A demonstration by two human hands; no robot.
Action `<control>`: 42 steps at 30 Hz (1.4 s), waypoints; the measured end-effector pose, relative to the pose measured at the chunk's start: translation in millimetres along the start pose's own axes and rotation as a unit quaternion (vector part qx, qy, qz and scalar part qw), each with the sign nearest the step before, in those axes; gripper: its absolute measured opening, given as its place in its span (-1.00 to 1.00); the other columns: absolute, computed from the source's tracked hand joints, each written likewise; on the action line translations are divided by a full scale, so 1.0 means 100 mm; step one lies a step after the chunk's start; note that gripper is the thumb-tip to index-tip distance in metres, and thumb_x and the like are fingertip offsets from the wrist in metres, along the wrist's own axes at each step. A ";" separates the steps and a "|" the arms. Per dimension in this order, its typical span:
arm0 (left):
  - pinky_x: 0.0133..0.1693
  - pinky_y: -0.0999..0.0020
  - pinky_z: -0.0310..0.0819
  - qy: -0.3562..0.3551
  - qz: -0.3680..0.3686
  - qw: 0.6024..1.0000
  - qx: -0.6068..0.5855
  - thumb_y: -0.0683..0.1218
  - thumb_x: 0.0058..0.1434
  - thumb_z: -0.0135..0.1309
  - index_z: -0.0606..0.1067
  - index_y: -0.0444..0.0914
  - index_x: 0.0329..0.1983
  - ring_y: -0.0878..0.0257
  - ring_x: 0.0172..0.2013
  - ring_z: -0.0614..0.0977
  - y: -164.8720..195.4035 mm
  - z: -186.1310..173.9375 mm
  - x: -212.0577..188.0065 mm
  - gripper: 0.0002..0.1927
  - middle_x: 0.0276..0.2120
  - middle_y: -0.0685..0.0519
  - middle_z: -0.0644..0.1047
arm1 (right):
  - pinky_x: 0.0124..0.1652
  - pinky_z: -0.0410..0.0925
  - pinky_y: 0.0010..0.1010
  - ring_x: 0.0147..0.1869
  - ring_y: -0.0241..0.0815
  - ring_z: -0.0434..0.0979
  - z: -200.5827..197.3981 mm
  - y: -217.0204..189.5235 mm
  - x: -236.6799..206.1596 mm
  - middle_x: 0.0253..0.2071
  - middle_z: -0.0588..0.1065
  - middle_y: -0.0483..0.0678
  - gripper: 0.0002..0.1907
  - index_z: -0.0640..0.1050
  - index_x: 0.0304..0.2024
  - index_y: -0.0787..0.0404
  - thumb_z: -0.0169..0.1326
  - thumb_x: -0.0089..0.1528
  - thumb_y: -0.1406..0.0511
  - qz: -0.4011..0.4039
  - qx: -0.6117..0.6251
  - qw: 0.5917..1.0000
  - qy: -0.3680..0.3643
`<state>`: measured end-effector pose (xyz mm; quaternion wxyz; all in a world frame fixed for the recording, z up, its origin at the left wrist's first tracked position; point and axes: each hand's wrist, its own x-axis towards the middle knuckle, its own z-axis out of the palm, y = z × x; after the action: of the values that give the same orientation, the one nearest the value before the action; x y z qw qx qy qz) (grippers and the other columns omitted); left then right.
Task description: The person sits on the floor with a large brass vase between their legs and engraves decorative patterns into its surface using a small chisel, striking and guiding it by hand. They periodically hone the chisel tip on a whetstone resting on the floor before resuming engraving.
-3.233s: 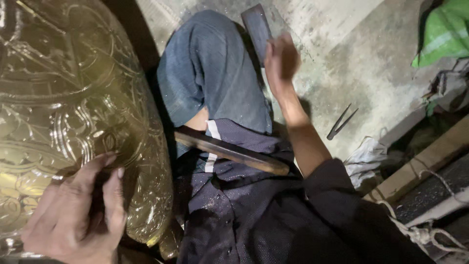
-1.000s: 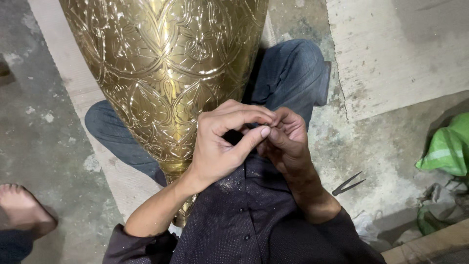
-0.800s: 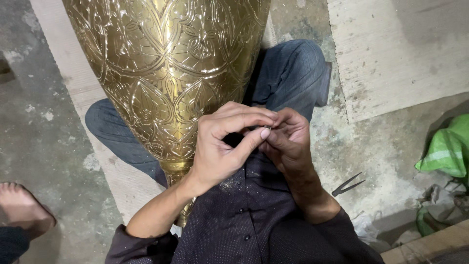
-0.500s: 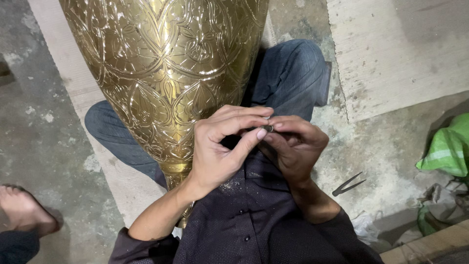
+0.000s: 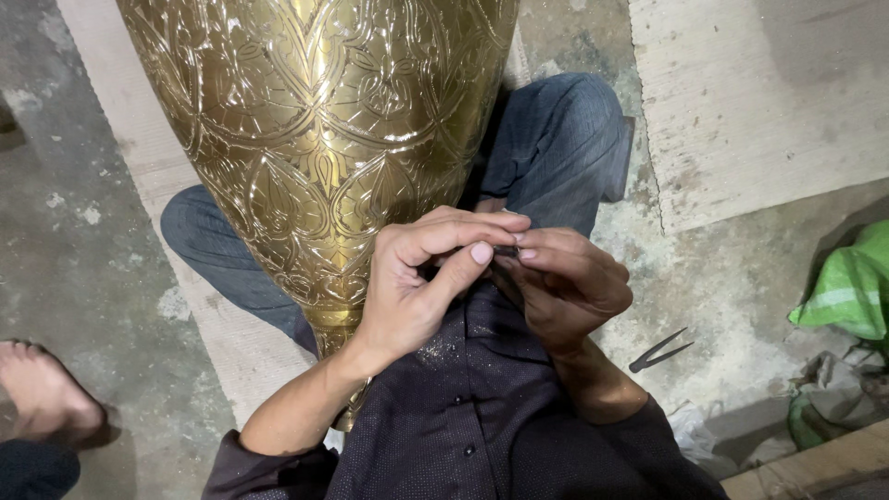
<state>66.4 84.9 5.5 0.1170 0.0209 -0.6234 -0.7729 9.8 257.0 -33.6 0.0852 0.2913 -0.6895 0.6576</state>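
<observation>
A large engraved brass vase (image 5: 324, 139) leans between my knees, its narrow end toward my lap. Both hands meet in front of my chest, just right of the vase's lower side. My left hand (image 5: 421, 282) and my right hand (image 5: 569, 282) pinch a small dark piece (image 5: 506, 251) between their fingertips. Most of the piece is hidden by my fingers, so I cannot tell its shape. My left thumb presses toward the right fingers, and my dark shirt (image 5: 463, 417) below carries fine metal specks.
A pair of dark pointed metal tongs (image 5: 659, 350) lies on the concrete floor to my right. Another person's bare foot (image 5: 46, 393) rests at the left edge. A green sack (image 5: 852, 282) and a wooden plank (image 5: 815, 468) sit at the right, with a pale slab (image 5: 759, 102) beyond my knee.
Earlier my left hand lay on the vase and my right reached out over the floor. Both hands have since come together, and the right fingers have curled tighter over the piece.
</observation>
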 end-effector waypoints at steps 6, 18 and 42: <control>0.24 0.24 0.58 0.006 0.008 0.998 0.059 -0.27 0.33 0.15 0.63 -0.29 -0.05 0.17 0.06 0.71 0.03 0.02 0.02 -0.84 0.02 -0.05 0.67 | -0.38 0.42 -0.68 -0.25 -0.36 0.61 -0.01 0.05 -0.03 -0.19 0.62 0.08 -0.82 0.58 -0.18 0.28 0.33 0.22 0.43 0.010 -0.009 1.000 0.005; 0.14 0.30 0.57 0.027 0.040 0.988 0.149 -0.23 0.28 0.24 0.65 -0.28 -0.10 0.17 0.04 0.72 0.10 0.03 0.03 -0.86 -0.01 -0.01 0.68 | -0.39 0.46 -0.66 -0.33 -0.36 0.64 -0.01 0.09 -0.14 -0.26 0.61 0.04 -0.81 0.57 -0.03 0.33 0.25 0.34 0.39 0.126 0.156 0.979 -0.029; -0.20 0.52 0.65 0.051 -0.027 0.998 0.027 -0.27 0.28 0.16 0.64 -0.33 -0.17 0.35 -0.21 0.72 0.05 0.07 -0.01 -0.90 -0.06 -0.09 0.69 | -0.39 0.43 -0.50 -0.32 -0.24 0.61 0.00 0.12 -0.15 -0.25 0.61 0.07 -0.82 0.59 0.02 0.32 0.18 0.39 0.37 0.295 0.395 0.867 -0.079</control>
<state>66.5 90.9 12.3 0.1268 0.0807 -0.6366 -0.7564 16.0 261.3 -51.0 -0.2890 0.1346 -0.4305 0.8444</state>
